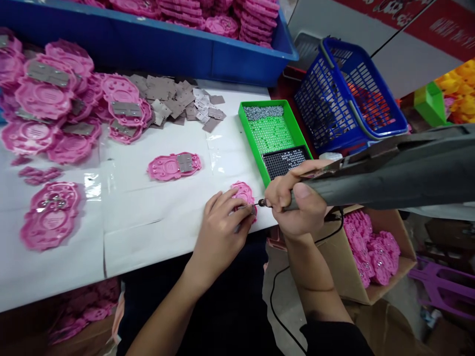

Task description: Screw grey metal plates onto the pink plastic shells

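Observation:
At the table's front edge, my left hand [220,227] curls its fingers over a pink plastic casing [244,190] and holds it down, covering much of it. My right hand [302,207] is wrapped round the dark electric screwdriver [386,173], whose thin bit points left and meets the casing beside my left fingertips. A bit of grey metal plate shows under those fingers; whether a screw sits at the tip is too small to tell. Left of my hands lies another pink casing with a grey plate [174,166] on it.
A green tray [243,121] of small screws, with a black perforated block [284,163], stands just beyond my hands. Piled casings [48,99], loose metal plates [163,94], a blue bin [148,42] and a blue basket [322,94] lie farther back. A carton [403,242] stands lower right.

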`<state>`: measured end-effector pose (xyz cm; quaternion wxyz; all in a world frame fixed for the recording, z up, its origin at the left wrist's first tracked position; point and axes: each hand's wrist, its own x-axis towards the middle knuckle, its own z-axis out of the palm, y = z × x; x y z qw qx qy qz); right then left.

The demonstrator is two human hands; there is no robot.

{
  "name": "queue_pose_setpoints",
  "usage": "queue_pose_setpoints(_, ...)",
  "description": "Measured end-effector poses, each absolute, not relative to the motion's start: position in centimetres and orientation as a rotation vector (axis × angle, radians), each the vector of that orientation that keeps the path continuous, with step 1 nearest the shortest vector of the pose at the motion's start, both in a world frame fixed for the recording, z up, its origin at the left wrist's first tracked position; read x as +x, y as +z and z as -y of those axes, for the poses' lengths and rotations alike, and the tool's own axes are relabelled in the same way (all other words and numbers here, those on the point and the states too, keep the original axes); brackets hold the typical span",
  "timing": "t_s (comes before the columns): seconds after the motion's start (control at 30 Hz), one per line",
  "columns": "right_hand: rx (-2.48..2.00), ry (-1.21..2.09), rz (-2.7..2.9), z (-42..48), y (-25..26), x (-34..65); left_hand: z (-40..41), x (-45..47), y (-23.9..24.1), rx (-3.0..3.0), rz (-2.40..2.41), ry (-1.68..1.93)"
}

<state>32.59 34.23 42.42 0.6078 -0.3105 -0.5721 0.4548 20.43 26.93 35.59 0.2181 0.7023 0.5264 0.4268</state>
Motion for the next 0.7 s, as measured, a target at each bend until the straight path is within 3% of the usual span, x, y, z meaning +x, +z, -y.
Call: queue_pose_setpoints(0.7,-0.637,1.093,1.318,-34.51,42.0,32.49,-27.01,20.57,35.36,1.934,-1.442,1.233)
